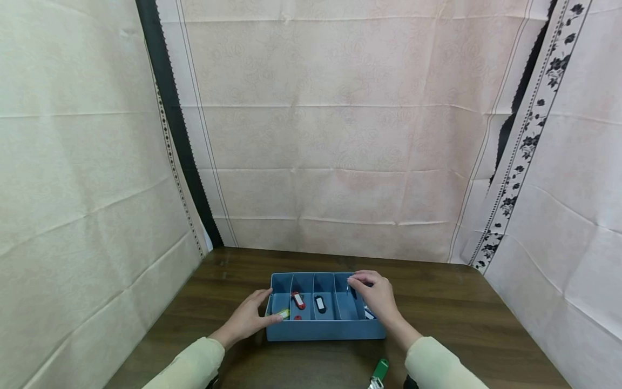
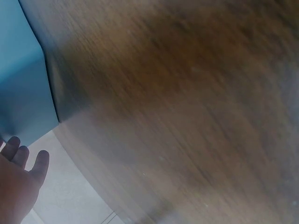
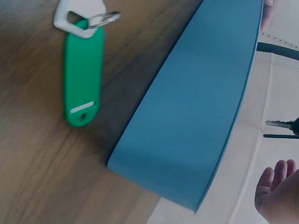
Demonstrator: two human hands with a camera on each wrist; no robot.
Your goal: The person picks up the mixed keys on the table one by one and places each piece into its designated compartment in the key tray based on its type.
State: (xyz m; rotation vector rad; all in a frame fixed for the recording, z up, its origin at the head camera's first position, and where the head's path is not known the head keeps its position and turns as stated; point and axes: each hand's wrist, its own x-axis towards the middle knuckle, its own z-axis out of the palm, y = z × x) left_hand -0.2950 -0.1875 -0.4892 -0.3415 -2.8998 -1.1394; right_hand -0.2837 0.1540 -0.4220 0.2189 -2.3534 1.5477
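Observation:
A blue divided tray [image 1: 325,330] stands on the table, with key tags in its compartments. My left hand [image 1: 248,319] rests against its left end, fingers at the side rim and thumb by the front corner near a yellow tag [image 1: 284,313]. Above the right part of the tray, my right hand [image 1: 376,294] pinches a key [image 3: 279,123] with a dark head; a dark strip, apparently its tag [image 3: 280,136], lies beside it. A red tag [image 1: 298,300], a black tag [image 1: 320,304] and a partly hidden white-labelled tag [image 1: 369,313] lie in separate compartments.
A green key tag [image 1: 380,368] with a metal piece [image 3: 81,14] on its ring lies on the wooden table [image 1: 291,367] in front of the tray, towards the right. Pale cloth [image 1: 340,135] hangs behind the table and on both sides.

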